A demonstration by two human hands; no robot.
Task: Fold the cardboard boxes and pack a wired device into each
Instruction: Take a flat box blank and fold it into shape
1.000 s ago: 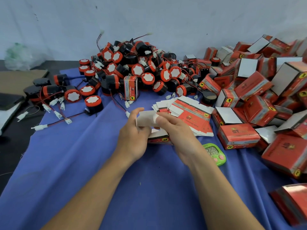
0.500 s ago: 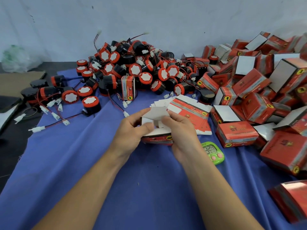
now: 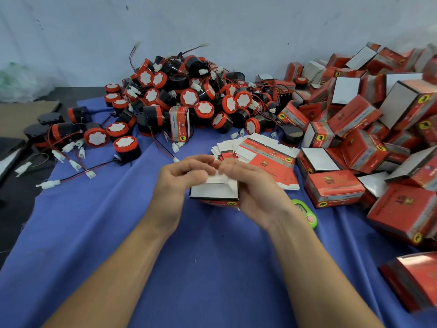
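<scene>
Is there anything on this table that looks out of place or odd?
One box stands upright at the front of the device pile, apart from the box heap on the right. A small green gadget lies at that heap's near edge; it is neither box nor device.

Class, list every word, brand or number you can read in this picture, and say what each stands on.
"ST": top flat carton in the stack.
"ST": closed red box right of that stack.
"Genuine Parts": upright box by the device pile, barely legible.
Small print on the held box, other boxes and the green timer: too blurred to read.
</scene>
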